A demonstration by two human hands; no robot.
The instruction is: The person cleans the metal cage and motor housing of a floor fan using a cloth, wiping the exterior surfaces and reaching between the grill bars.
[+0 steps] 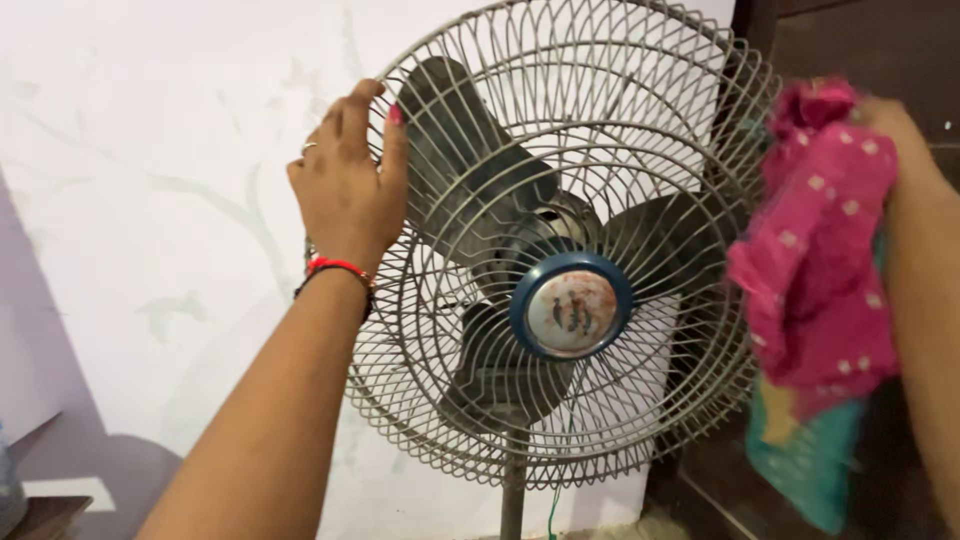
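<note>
Two hands: your left hand (345, 190) grips the stiff fan guard (560, 240) at ten o'clock; your right hand (890, 125) clutches a soft, limp pink cloth (820, 260) at three o'clock.

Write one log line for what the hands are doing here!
left hand: grips fan grille rim | right hand: holds pink cloth beside grille | fan blades: dusty

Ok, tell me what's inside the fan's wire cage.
Inside the wire cage: three dusty grey blades. The round blue-rimmed cap on the front hides the hub; the motor behind cannot be seen.
</note>
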